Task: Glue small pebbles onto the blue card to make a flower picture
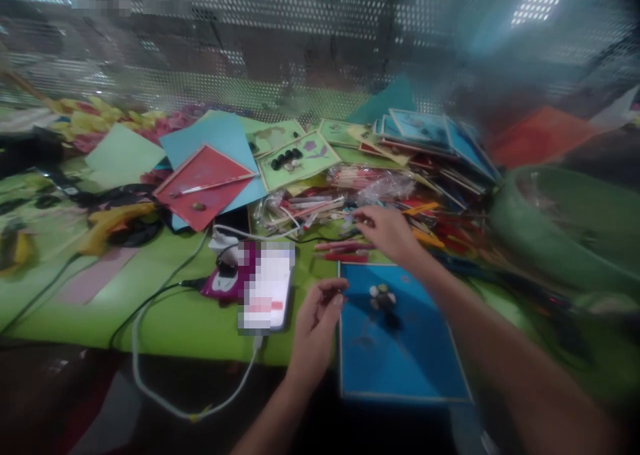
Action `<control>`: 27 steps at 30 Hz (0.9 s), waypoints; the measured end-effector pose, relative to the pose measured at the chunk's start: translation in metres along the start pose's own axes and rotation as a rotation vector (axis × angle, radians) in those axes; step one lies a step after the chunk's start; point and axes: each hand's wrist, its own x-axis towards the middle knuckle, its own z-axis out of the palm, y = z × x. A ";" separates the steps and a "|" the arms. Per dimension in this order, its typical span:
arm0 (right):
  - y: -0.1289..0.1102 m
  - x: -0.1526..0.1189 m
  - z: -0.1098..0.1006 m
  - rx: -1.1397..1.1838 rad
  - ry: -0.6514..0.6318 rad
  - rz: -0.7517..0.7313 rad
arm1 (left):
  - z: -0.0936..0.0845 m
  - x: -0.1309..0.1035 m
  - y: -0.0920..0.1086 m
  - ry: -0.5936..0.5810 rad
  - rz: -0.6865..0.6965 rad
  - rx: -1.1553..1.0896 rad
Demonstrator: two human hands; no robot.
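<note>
A blue board with a pale edge [405, 355] lies at the table's front edge, with a small cluster of dark and white pebble-like pieces [383, 298] on it. At the board's left edge is my left hand [320, 312], its fingers curled and thumb and forefinger nearly together; whether something small is between them is too blurred to tell. My right hand [376, 225] reaches over the pens and small items beyond the board, fingertips pinched together. What it holds, if anything, cannot be made out. Red and pink pens [345, 247] lie just below it.
Left of my left hand lie a lit phone [270, 285] with a white cable and a purple power socket [233, 278]. A yellow glue gun [113, 225] is farther left. Behind are a red board [210, 205], stacked blue boards [425, 125] and, right, a green basin [565, 222].
</note>
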 end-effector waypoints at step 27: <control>0.068 -0.018 -0.028 -0.124 -0.121 0.164 | 0.004 0.001 0.002 -0.013 -0.002 -0.067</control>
